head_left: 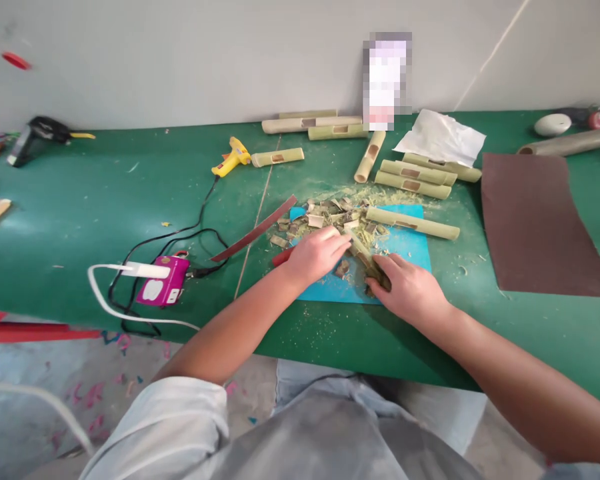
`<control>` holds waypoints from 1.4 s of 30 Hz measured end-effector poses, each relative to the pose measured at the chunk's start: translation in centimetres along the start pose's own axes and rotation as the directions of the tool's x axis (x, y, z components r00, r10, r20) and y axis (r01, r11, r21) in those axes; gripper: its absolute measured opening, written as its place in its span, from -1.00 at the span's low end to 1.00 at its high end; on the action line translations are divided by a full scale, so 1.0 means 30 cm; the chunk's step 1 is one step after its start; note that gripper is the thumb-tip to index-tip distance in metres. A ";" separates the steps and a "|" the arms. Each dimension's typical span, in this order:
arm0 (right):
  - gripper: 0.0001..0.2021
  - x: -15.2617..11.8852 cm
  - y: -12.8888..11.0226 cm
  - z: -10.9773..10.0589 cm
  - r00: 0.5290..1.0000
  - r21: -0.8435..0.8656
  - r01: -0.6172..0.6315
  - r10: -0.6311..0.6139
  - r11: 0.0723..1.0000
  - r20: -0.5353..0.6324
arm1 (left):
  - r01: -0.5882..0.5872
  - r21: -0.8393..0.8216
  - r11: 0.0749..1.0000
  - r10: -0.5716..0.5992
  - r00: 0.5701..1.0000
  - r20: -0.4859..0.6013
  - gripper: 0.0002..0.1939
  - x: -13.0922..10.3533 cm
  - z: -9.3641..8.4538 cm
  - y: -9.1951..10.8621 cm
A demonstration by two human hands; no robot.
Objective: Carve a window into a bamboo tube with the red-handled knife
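Observation:
A short bamboo tube (363, 255) lies slanted over the blue mat (415, 257). My right hand (407, 287) is wrapped round its near end. My left hand (323, 253) is closed at the tube's far end, on a tool with a red handle (282, 257); most of that tool is hidden under the hand. Bamboo chips (316, 220) and shavings are heaped just beyond both hands. Another bamboo tube (413, 223) with a cut slot rests across the mat's upper right edge.
Several slotted bamboo tubes (413, 185) lie at the back. A yellow glue gun (231, 158), a purple power block (164, 281) with cables and a sandpaper strip (255, 230) are to the left. A brown sheet (540, 227) lies right.

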State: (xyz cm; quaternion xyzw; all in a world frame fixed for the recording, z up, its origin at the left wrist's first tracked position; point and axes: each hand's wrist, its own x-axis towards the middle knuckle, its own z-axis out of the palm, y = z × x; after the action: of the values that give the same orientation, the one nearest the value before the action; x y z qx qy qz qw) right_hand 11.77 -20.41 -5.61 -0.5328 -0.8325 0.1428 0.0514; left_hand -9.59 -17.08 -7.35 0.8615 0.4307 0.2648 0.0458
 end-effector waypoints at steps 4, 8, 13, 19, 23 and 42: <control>-0.69 0.006 0.006 0.004 1.000 0.034 -0.007 0.007 0.999 0.012 | -0.067 0.031 0.997 0.067 0.998 0.013 -0.73 -0.002 0.003 -0.009; -0.71 0.007 0.010 0.009 1.000 0.037 -0.003 0.003 0.999 -0.018 | -0.019 0.048 0.999 0.020 1.000 -0.010 -0.71 0.005 -0.002 -0.006; -0.71 0.004 0.005 0.011 1.000 0.042 -0.006 0.007 0.999 -0.019 | -0.041 0.025 0.999 0.040 0.999 0.035 -0.68 0.012 -0.006 -0.001; -0.70 0.004 0.003 0.008 1.000 0.033 -0.017 0.018 0.999 -0.020 | -0.060 0.040 0.997 0.059 0.998 0.010 -0.68 0.011 -0.001 0.009; -0.68 0.004 0.003 0.009 1.000 0.020 -0.017 0.018 1.000 -0.023 | -0.044 0.044 0.998 0.044 0.999 0.000 -0.70 0.010 -0.005 0.011; -0.67 -0.012 0.003 0.004 0.997 -0.028 0.010 -0.012 1.000 -0.071 | -0.103 0.113 0.988 0.104 0.995 0.001 -0.70 0.011 -0.002 0.004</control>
State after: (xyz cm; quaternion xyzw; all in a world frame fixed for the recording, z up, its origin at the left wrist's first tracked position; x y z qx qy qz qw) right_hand 11.98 -20.72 -5.73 -0.5334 -0.8351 0.1122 0.0744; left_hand -9.37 -16.93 -7.12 0.8833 0.3998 0.2440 -0.0177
